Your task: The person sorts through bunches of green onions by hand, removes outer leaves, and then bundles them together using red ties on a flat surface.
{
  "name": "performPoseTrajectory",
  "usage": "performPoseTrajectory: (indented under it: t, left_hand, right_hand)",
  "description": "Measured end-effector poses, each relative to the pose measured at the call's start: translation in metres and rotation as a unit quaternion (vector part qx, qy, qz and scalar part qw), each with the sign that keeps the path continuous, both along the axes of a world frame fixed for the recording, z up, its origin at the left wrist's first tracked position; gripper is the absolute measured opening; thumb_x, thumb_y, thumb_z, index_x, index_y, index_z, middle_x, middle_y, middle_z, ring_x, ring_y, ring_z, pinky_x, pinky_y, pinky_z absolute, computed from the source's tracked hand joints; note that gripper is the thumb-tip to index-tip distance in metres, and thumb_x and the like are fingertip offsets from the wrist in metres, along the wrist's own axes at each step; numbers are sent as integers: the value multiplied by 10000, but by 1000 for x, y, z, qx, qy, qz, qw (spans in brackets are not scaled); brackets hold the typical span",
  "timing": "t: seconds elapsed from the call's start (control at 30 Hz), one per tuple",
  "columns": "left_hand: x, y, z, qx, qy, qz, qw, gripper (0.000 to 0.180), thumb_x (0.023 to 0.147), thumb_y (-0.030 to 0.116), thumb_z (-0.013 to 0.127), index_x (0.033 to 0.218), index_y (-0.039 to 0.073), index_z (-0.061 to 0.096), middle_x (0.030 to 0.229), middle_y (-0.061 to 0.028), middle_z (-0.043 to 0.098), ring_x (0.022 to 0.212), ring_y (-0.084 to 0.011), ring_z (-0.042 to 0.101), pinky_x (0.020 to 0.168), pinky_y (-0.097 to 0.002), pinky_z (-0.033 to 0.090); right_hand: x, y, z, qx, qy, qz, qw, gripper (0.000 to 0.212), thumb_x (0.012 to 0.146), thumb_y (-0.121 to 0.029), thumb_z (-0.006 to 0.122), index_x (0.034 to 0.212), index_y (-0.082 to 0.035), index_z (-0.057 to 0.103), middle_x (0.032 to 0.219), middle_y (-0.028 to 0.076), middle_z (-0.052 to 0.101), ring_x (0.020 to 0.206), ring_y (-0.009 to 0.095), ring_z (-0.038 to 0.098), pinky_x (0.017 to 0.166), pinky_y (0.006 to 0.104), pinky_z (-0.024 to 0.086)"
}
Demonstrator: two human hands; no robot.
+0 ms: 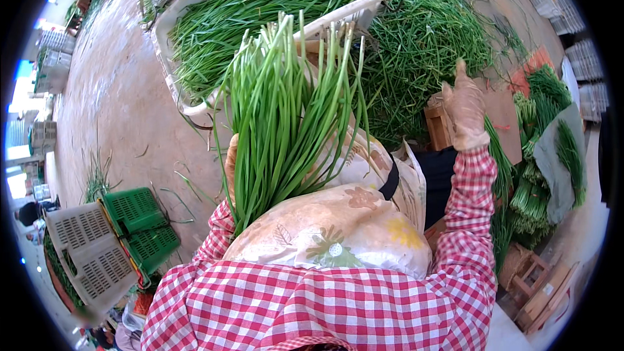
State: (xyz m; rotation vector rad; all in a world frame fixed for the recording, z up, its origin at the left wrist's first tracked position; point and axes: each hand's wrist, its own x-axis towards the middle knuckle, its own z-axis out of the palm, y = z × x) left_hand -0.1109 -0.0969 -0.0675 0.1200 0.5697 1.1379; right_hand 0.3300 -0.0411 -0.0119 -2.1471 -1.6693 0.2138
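Note:
A large bunch of long green chives (276,117) stands upright in front of my body, with its pale cut ends up. My left hand (231,164), in a tan glove, grips it from the left side; its fingers are mostly hidden behind the stalks. My right hand (466,112), gloved as well, reaches forward on the right with finger and thumb apart and nothing visible in it. Below and beyond it lies a loose heap of green leaves (426,45). Ahead, a white plastic crate (170,84) holds many more chives.
Tied green bundles (530,198) lie at my right beside a grey-green cloth (560,162). A small wooden stool (439,123) is near my right hand. A grey crate (91,247) and a green crate (140,227) stand at my left. Wooden pieces (546,289) lie lower right.

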Motion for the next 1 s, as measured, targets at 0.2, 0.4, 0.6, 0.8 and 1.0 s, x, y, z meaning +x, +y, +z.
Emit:
performPoseTrajectory:
  t: [0.2, 0.4, 0.6, 0.8, 1.0]
  left_hand:
    - [-8, -3, -5, 30, -10, 7, 999, 365, 997, 293, 398, 1208, 46, 564, 1134, -119, 638, 948, -219, 658, 744, -347, 598]
    - [14, -4, 38, -37, -39, -68, 996, 473, 943, 404, 488, 1255, 52, 538, 1183, -122, 620, 1017, -236, 634, 860, -394, 548]
    - [22, -25, 48, 18, 24, -58, 998, 684, 798, 436, 699, 1340, 92, 465, 1289, -126, 546, 1146, -231, 553, 994, -393, 452]
    - [23, -7, 32, 260, 256, -108, 925, 937, 636, 76, 786, 1418, 50, 272, 1230, -89, 531, 1127, -217, 527, 937, -366, 461]
    - [33, -4, 74, 137, 228, -224, 938, 732, 724, 31, 757, 1363, 52, 401, 1231, -93, 568, 1099, -171, 556, 931, -324, 470]
  right_hand:
    - [-93, 2, 57, -117, 522, 56, 843, 448, 888, -388, 617, 1106, 3, 601, 984, 66, 698, 590, 87, 617, 453, 194, 376]
    - [-125, 1, 50, -238, 508, 120, 819, 445, 834, -137, 662, 1197, 74, 513, 899, 122, 663, 557, 102, 588, 497, 242, 474]
    - [-80, 0, 89, -189, 419, 161, 874, 267, 853, -86, 607, 1101, 10, 628, 861, 92, 671, 714, 131, 611, 659, 258, 496]
    - [-66, 29, 93, -100, 234, 270, 929, 112, 839, -42, 645, 940, -21, 689, 803, 49, 606, 759, 136, 594, 700, 265, 473]
    - [-10, 86, 126, 41, 67, 22, 997, 169, 899, -152, 596, 1011, -64, 687, 905, 61, 674, 879, 132, 624, 794, 292, 496]
